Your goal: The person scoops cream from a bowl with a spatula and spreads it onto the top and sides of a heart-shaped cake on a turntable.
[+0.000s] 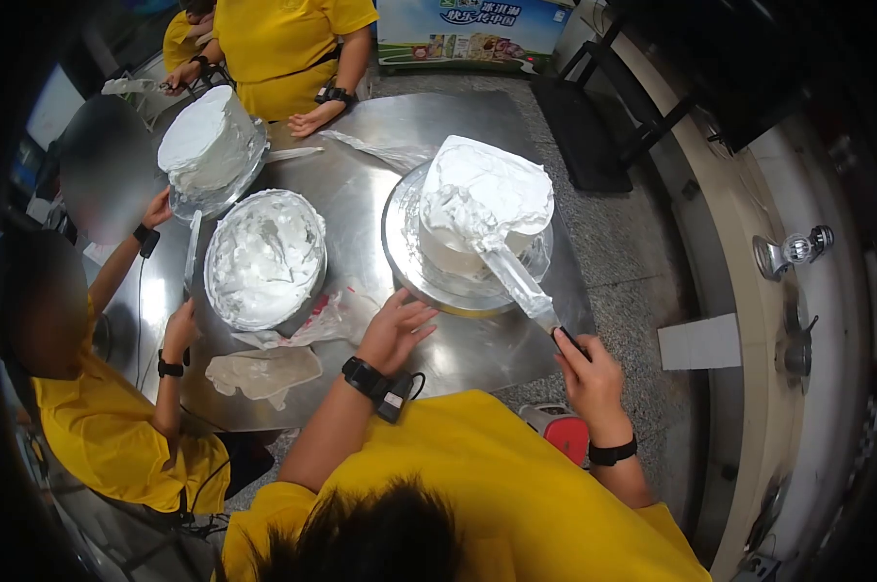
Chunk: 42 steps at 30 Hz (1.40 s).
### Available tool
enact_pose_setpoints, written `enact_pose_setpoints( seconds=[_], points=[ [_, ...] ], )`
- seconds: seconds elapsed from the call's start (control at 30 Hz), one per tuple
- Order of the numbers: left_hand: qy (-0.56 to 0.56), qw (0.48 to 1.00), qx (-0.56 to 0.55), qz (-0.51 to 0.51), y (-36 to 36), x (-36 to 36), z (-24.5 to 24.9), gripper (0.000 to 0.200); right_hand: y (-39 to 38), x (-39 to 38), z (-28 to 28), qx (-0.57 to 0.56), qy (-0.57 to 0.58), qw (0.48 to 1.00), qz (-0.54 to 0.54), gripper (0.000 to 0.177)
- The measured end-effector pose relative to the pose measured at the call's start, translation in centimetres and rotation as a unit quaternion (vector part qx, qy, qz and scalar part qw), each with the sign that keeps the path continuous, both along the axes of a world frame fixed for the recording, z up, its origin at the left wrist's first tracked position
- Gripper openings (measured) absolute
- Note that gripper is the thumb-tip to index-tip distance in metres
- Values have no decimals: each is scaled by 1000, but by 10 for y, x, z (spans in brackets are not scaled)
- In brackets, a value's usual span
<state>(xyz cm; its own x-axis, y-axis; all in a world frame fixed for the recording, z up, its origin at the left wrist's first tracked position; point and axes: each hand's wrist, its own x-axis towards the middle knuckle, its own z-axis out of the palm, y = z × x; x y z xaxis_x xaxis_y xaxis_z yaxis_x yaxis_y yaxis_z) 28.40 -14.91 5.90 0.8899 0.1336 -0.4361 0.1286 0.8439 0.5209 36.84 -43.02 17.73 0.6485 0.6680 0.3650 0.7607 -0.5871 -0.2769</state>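
Observation:
A cake covered in white cream stands on a round metal turntable at the table's right side. My right hand is closed round the black handle of a long spatula, whose far end lies against the cream at the cake's near side. White cream coats part of its blade. At the turntable's near left edge is my left hand, with its fingers apart and nothing in it. Left of the turntable sits a large bowl of white cream.
A co-worker at the left holds a spatula near a second creamed cake. Another person stands across the metal table. A crumpled plastic bag and a stained cloth lie near the bowl.

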Motion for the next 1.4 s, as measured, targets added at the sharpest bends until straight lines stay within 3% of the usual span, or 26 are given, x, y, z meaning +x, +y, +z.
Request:
enact_pose_setpoints(
  seconds=[0.33,0.53,0.6,1.0,1.23,1.4],
  points=[
    [-17,1000,-7,20,3,0,2,54,-17,-2,14,28,97,993,61,39],
    [-8,998,-14,53,10,-1,-7,57,2,1,30,89,17,993,76,36],
    [-14,998,-29,62,12,-1,-8,57,7,7,35,24,-38,998,47,38],
    [-16,997,-27,76,22,3,-13,53,12,17,33,-61,-120,989,57,45],
    [-33,997,-27,59,33,7,-5,55,0,37,18,-53,-156,986,34,47],
    [-45,992,-41,114,39,9,-13,56,-12,48,12,-28,-150,988,36,43]
  ],
)
